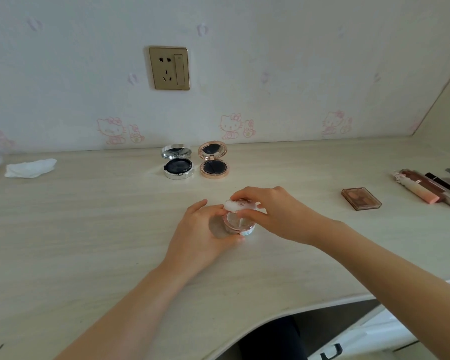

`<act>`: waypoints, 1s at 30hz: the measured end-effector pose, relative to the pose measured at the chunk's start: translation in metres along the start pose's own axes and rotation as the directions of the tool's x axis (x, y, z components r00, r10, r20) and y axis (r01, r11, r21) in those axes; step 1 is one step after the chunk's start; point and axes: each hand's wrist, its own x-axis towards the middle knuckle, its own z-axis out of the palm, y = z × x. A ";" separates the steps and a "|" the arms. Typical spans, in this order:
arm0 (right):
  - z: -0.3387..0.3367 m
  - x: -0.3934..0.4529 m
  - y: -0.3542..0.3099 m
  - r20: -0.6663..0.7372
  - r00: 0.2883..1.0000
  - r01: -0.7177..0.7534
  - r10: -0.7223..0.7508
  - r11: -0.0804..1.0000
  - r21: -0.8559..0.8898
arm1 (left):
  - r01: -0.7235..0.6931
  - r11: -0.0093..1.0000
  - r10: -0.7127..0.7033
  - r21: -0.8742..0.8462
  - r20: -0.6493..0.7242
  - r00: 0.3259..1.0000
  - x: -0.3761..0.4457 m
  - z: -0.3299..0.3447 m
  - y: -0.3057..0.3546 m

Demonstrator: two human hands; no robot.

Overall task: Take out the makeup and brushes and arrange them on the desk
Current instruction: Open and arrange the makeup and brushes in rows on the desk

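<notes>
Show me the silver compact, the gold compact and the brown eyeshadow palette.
silver compact (pixel 178 166): head view, dark pad in base.
gold compact (pixel 214 167): head view, dark pad in base.
eyeshadow palette (pixel 360 198): head view, lid centre.

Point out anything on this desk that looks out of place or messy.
A crumpled white tissue lies alone at the desk's far left, apart from the makeup. The rest looks tidy: two open compacts side by side near the wall, a palette and tubes at right.

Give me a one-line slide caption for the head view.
Both hands, left and right, open a small round compact on the desk, two open compacts behind.
</notes>
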 end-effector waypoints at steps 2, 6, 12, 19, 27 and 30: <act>-0.002 0.003 0.001 0.021 1.000 -0.005 0.005 1.000 -0.003 | 0.002 0.999 -0.002 -0.033 0.004 1.000 0.001 -0.001 0.001; -0.007 0.009 0.001 0.050 0.999 -0.011 0.012 1.000 -0.004 | 0.014 0.999 -0.014 -0.049 -0.010 1.000 0.002 -0.001 0.000; -0.015 0.020 0.003 0.071 0.995 -0.066 0.066 0.998 0.006 | 0.036 0.997 -0.039 -0.061 -0.043 0.998 0.001 0.002 -0.002; -0.019 0.027 0.004 0.103 0.985 -0.153 0.142 0.982 0.108 | 0.046 0.999 -0.048 -0.024 -0.071 0.996 0.003 0.005 -0.004; -0.016 0.023 0.002 0.087 0.987 -0.142 0.132 0.983 0.119 | 0.066 0.997 -0.069 -0.032 -0.081 0.994 0.002 0.005 -0.003; -0.017 0.024 0.003 0.097 0.986 -0.148 0.136 0.981 0.129 | 0.060 0.997 -0.063 -0.041 -0.084 0.994 0.002 0.005 -0.003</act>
